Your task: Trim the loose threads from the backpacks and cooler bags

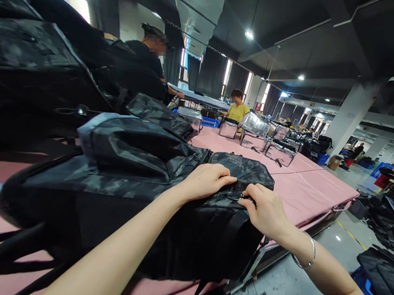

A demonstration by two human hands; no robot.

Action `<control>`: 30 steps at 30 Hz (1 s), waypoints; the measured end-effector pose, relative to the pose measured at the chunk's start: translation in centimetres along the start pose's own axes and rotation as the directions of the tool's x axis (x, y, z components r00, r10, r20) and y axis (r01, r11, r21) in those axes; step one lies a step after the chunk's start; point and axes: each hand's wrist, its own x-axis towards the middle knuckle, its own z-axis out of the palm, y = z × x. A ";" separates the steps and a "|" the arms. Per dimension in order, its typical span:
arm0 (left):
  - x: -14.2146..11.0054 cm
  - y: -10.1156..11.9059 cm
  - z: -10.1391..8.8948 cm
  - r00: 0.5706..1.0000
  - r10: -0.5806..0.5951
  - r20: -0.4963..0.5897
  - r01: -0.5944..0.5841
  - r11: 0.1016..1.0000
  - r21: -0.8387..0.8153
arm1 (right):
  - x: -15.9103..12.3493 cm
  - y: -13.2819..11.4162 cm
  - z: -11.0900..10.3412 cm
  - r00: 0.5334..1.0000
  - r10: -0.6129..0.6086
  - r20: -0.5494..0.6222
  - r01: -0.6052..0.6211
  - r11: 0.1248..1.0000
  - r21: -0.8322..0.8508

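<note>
A black camouflage-patterned backpack (pixel 115 185) lies on its back on the pink-covered table, its front pocket (pixel 245 167) toward the right. My left hand (pixel 211 179) rests across the pocket, its fingers curled and pressing on the fabric at the lower edge. Just right of it, my right hand (pixel 263 208) is closed in a pinch on a small dark zipper pull (pixel 241 197) with a metallic glint, at the pocket's seam. The fingertips hide part of the pull. A bracelet circles my right wrist.
More black bags (pixel 38 82) are piled at the left. Clear-wrapped silvery cases (pixel 255 139) stand farther back on the pink table (pixel 314 184). Two people work beyond it, one in a yellow top (pixel 238 112). Dark bags (pixel 383 274) lie in a blue crate at lower right.
</note>
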 end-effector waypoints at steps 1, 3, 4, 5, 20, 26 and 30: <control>0.0 0.0 0.0 1.000 0.000 -0.005 0.000 1.000 0.000 | 0.0 0.0 0.1 1.000 -0.002 -0.003 0.002 1.000 0.008; 0.0 0.0 0.0 1.000 0.003 -0.011 -0.003 1.000 -0.003 | 0.0 0.2 0.3 1.000 -0.015 -0.011 0.016 0.998 0.054; -0.1 0.1 -0.1 1.000 0.004 -0.011 -0.004 1.000 -0.005 | 0.0 0.2 0.4 1.000 -0.016 -0.025 0.019 0.996 0.091; -0.1 0.1 -0.1 1.000 0.006 -0.008 -0.006 1.000 -0.008 | -0.1 0.3 0.4 0.999 -0.009 -0.045 0.015 0.990 0.139; -4.1 2.4 1.7 0.924 0.009 -0.382 0.008 0.999 0.043 | 1.1 7.1 -0.6 0.996 0.040 -0.084 -0.018 0.969 0.246; -11.5 8.1 11.0 0.831 -0.459 -0.314 0.097 0.675 -0.732 | 0.6 6.4 0.8 0.973 0.091 -0.213 -0.013 0.939 0.343; -11.8 11.1 13.6 0.810 -0.528 0.256 0.107 -0.295 -0.949 | -0.4 5.4 0.8 0.957 0.054 -0.283 0.033 0.955 0.294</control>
